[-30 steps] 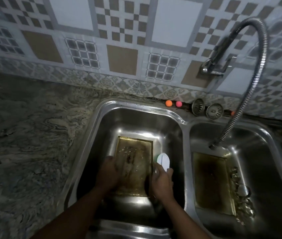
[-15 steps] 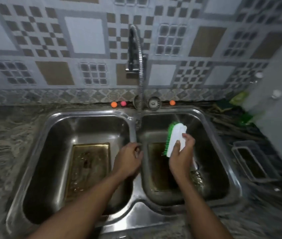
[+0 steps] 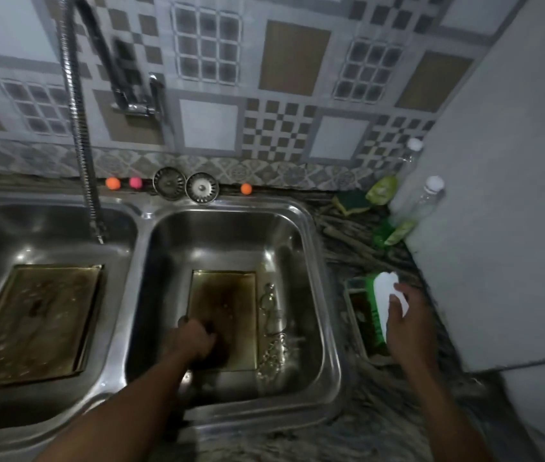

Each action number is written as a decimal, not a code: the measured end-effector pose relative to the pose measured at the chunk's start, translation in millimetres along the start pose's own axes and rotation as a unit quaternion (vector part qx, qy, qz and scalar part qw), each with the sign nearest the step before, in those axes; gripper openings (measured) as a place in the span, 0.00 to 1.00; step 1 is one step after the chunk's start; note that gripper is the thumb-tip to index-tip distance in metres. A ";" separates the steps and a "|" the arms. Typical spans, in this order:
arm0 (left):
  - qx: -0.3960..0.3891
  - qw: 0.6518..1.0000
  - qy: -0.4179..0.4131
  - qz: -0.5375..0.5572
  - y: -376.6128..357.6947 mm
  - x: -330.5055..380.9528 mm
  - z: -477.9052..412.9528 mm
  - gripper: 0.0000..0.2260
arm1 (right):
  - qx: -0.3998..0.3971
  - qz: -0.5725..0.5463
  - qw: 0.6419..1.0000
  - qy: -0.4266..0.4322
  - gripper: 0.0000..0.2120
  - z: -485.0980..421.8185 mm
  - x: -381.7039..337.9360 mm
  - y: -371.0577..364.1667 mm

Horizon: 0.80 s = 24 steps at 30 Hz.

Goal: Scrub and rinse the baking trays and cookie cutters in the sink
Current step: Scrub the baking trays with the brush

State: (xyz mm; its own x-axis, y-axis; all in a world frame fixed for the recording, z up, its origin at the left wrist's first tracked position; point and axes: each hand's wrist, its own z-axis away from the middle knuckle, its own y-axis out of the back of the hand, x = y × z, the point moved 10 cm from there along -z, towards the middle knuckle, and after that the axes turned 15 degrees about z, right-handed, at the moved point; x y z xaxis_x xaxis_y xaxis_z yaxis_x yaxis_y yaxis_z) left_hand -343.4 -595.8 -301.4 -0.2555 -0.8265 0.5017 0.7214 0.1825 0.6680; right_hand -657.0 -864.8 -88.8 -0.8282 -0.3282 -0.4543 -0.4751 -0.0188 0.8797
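The left hand (image 3: 197, 341) is down in the right bowl of the shiny steel double sink (image 3: 264, 416). Its fingers are bent and lie on the near left corner of a flat, brown-gold metal baking tray (image 3: 227, 305). It is too dark there to tell if the hand grips the tray or only rests on it.

The right hand (image 3: 409, 318) is out over the table, at 3 o'clock from the sink. It holds a white plastic scrub brush with green bristles (image 3: 383, 295), with the thumb across the white back. The brush is on its side. Its long way runs from 12 o'clock to 6 o'clock, and the bristles point to 9 o'clock. It is right at a small see-through box (image 3: 356, 305) on the grey swirly stone table (image 3: 381, 428). I cannot tell if it touches the box.

The baking tray lies flat on the floor of the bowl, with its long way from 12 o'clock to 6 o'clock. Just beside it, at 3 o'clock, small silver metal cookie cutters (image 3: 273, 331) lie in a row that runs the same way. A second baking tray (image 3: 34, 321), also brown-gold metal, lies flat in the left bowl. Its long way runs from about 1 o'clock to 7 o'clock.

A bendy metal tap hose (image 3: 76, 128) hangs down, and its end is over the left bowl. Two round metal drain strainers (image 3: 184, 185) sit at 12 o'clock behind the sink, by the tiled wall. At 2 o'clock lies a green and yellow sponge (image 3: 353, 201).
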 end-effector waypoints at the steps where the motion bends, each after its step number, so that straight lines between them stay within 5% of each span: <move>1: -0.005 1.000 0.007 -0.003 -6.7 -2.6 -2.0 0.18 | -0.018 0.007 1.000 0.005 0.14 -1.2 4.9 -5.2; 8: 0.008 0.999 0.037 0.022 -15.8 -22.6 -13.4 0.14 | -0.117 0.026 0.993 0.003 0.16 -0.9 25.9 -43.9; 16: 0.119 0.985 0.088 0.088 7.0 -41.9 -7.2 0.06 | -0.130 0.068 0.989 -0.004 0.15 -2.0 28.3 -53.0; 24: 0.128 0.972 0.118 0.159 2.7 -44.6 -17.1 0.13 | -0.107 0.071 0.992 0.005 0.15 -2.3 28.1 -52.9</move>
State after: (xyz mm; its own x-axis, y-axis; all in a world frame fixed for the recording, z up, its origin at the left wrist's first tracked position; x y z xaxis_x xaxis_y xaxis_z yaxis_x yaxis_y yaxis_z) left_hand -319.1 -567.6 -331.4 0.1311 -0.8004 0.5850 0.5484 0.5501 0.6298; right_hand -654.5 -875.2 -147.8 -0.8790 -0.3505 -0.3234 -0.2789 -0.1724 0.9447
